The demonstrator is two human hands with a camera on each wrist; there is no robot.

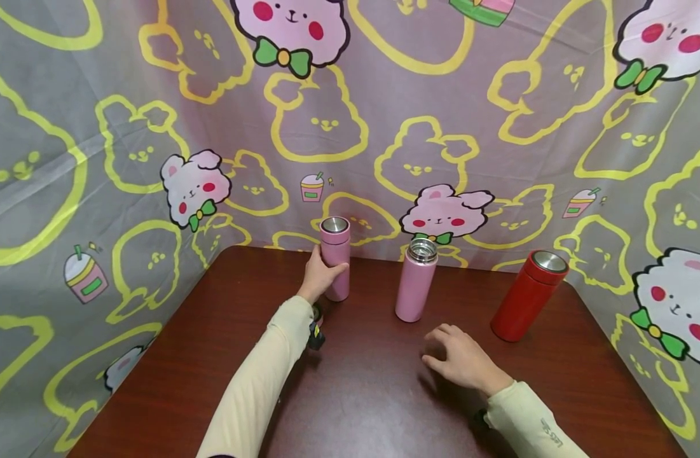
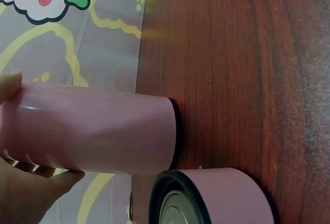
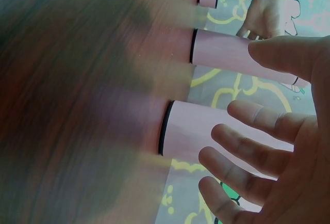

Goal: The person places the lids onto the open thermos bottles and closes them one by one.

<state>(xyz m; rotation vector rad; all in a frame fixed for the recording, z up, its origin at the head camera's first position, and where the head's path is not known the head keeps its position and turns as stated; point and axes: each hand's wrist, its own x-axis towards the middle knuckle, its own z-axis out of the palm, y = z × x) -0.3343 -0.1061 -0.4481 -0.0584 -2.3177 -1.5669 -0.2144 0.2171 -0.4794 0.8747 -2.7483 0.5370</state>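
Observation:
My left hand (image 1: 318, 277) grips a pink thermos (image 1: 339, 250) at the far left, its steel-topped lid on. In the left wrist view, the fingers and thumb wrap around the pink body. A loose pink lid (image 2: 234, 195) lies beside that thermos's base, mostly behind my wrist in the head view. At the middle stands a second pink thermos (image 1: 414, 287), lidless, its bare steel neck showing. My right hand (image 1: 461, 359) hovers in front of it with fingers spread and slightly bent, holding nothing. In the right wrist view, the fingers overlap the lidless thermos (image 3: 198, 131).
To the right, a red thermos (image 1: 521, 308) with a steel-topped lid stands on the dark wooden table (image 1: 350, 388). Fabric (image 1: 338, 140) printed with cartoon animals hangs close behind the table's back edge and along both sides.

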